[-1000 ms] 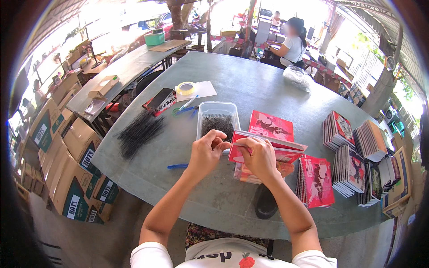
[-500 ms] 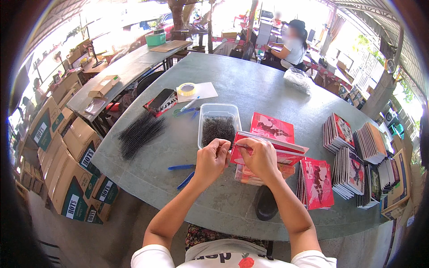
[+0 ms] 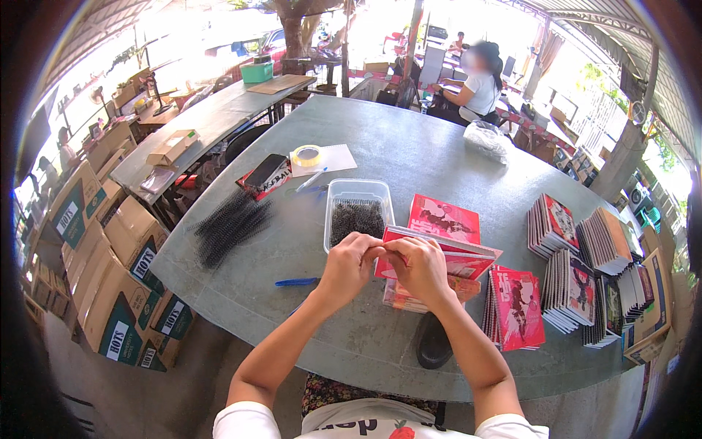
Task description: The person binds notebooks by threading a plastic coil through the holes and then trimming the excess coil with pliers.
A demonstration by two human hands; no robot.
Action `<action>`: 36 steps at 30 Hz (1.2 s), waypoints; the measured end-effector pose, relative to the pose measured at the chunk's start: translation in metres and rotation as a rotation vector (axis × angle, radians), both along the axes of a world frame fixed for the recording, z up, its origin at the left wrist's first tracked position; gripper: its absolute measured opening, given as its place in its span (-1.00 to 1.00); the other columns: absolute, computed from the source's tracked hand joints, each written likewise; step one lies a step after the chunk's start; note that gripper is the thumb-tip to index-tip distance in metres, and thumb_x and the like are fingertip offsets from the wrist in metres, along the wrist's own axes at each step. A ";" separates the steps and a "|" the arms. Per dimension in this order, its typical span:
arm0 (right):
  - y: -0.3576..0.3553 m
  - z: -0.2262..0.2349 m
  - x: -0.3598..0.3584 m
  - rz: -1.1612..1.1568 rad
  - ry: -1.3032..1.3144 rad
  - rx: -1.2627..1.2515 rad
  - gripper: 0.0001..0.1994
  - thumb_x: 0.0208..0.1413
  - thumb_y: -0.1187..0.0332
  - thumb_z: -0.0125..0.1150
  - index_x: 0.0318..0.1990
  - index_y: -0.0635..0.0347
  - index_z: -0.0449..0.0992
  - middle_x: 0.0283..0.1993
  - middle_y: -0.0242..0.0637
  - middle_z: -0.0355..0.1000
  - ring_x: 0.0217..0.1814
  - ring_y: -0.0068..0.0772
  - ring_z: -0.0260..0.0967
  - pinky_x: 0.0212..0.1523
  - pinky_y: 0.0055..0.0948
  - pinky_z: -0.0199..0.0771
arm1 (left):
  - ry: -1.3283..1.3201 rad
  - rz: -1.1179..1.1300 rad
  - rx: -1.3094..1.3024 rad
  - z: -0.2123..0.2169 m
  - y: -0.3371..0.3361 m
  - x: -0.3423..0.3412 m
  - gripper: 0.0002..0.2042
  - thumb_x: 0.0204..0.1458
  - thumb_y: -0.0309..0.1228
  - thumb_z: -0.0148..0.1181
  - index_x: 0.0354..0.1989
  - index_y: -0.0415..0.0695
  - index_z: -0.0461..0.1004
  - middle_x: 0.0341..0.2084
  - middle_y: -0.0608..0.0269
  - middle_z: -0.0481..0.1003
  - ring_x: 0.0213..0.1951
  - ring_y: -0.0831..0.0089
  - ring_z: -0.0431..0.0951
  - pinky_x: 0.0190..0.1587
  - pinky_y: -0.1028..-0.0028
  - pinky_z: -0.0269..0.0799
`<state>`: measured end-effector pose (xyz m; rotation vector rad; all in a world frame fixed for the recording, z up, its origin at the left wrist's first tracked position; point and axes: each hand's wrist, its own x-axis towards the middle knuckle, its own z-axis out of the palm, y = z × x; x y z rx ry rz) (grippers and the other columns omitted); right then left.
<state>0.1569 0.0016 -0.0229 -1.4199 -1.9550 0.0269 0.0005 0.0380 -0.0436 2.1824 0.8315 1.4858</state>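
Observation:
My left hand is closed in a pinch at the left edge of a red-covered notebook; what its fingers hold is too small to make out. With fingers curled over that same edge, my right hand grips the notebook, and the fingertips of both hands meet there. The notebook stands tilted over a pile of wrapped packs. Just beyond my hands is a clear plastic tub holding short black binding coils. Another red notebook lies behind the one I grip.
Long black coils, a phone and a tape roll lie to the left. A blue-handled tool and a dark oval object are nearer me. Notebook stacks fill the right side. A person sits beyond the table.
My hands have drawn together at the notebook's edge, the right one shifting slightly left. My left forearm now covers more of the blue-handled tool. The view has tilted slightly.

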 end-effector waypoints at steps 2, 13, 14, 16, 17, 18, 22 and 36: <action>0.001 0.002 -0.005 0.000 -0.034 0.034 -0.89 0.02 0.33 0.12 -0.32 0.06 0.53 -0.37 -0.30 0.52 -0.24 -0.27 0.46 -0.18 -0.29 0.31 | 0.016 0.004 0.170 -0.006 0.010 -0.002 -0.86 -0.02 -0.52 0.19 -0.26 -0.20 0.48 -0.52 0.17 0.46 -0.52 0.28 0.47 -0.41 0.45 0.41; 0.010 -0.007 -0.003 -0.079 0.020 0.090 -0.91 -0.08 0.36 0.08 -0.37 0.07 0.40 -0.30 -0.27 0.44 -0.17 -0.20 0.41 -0.18 -0.22 0.34 | 0.242 -0.118 -0.121 0.022 0.022 -0.021 -0.75 -0.05 -0.43 0.19 -0.15 -0.15 0.47 -0.52 0.12 0.51 -0.39 0.15 0.52 -0.28 0.34 0.45; 0.014 -0.011 -0.007 -0.074 0.041 0.143 -0.89 -0.08 0.37 0.08 -0.35 0.08 0.39 -0.29 -0.26 0.42 -0.19 -0.19 0.40 -0.19 -0.21 0.34 | 0.317 -0.156 -0.381 0.024 0.027 -0.037 -0.76 -0.05 -0.44 0.19 -0.17 -0.18 0.48 -0.53 0.12 0.52 -0.43 0.23 0.54 -0.31 0.38 0.45; 0.015 -0.011 -0.011 -0.011 0.068 0.219 -0.83 -0.09 0.41 0.11 -0.29 0.11 0.37 -0.25 -0.23 0.38 -0.18 -0.15 0.39 -0.20 -0.19 0.36 | 0.346 -0.133 -0.475 0.023 0.029 -0.057 -0.81 -0.05 -0.46 0.17 -0.24 -0.21 0.52 -0.53 0.11 0.54 -0.46 0.37 0.55 -0.34 0.44 0.44; 0.015 -0.009 -0.015 0.044 0.087 0.229 -0.79 -0.10 0.44 0.13 -0.25 0.12 0.36 -0.22 -0.23 0.35 -0.16 -0.13 0.38 -0.20 -0.18 0.37 | 0.291 -0.091 -0.336 0.020 0.027 -0.056 -0.84 -0.05 -0.48 0.16 -0.28 -0.22 0.54 -0.53 0.11 0.54 -0.46 0.43 0.54 -0.35 0.47 0.43; 0.016 -0.012 -0.008 0.004 0.083 0.231 -0.79 -0.10 0.44 0.13 -0.25 0.12 0.36 -0.22 -0.23 0.35 -0.16 -0.13 0.38 -0.20 -0.18 0.37 | 0.298 -0.131 -0.331 0.025 0.024 -0.043 -0.84 -0.05 -0.48 0.16 -0.28 -0.22 0.54 -0.53 0.11 0.54 -0.46 0.43 0.54 -0.35 0.47 0.43; 0.018 -0.019 0.002 0.055 0.155 0.165 -0.86 -0.01 0.38 0.08 -0.29 0.12 0.32 -0.28 -0.24 0.34 -0.21 -0.15 0.36 -0.19 -0.20 0.32 | 0.292 -0.071 -0.328 0.037 0.022 -0.032 -0.91 -0.09 -0.55 0.16 -0.39 -0.25 0.55 -0.58 0.16 0.50 -0.49 0.43 0.51 -0.37 0.49 0.40; 0.027 -0.014 0.017 0.236 0.185 0.069 -0.80 -0.02 0.42 0.14 -0.26 0.22 0.29 -0.37 -0.12 0.38 -0.25 -0.01 0.37 -0.22 -0.20 0.34 | 0.363 -0.055 0.295 -0.027 -0.018 0.009 -0.88 -0.16 -0.38 0.17 -0.53 -0.15 0.40 -0.48 0.16 0.34 -0.33 0.17 0.35 -0.23 0.19 0.23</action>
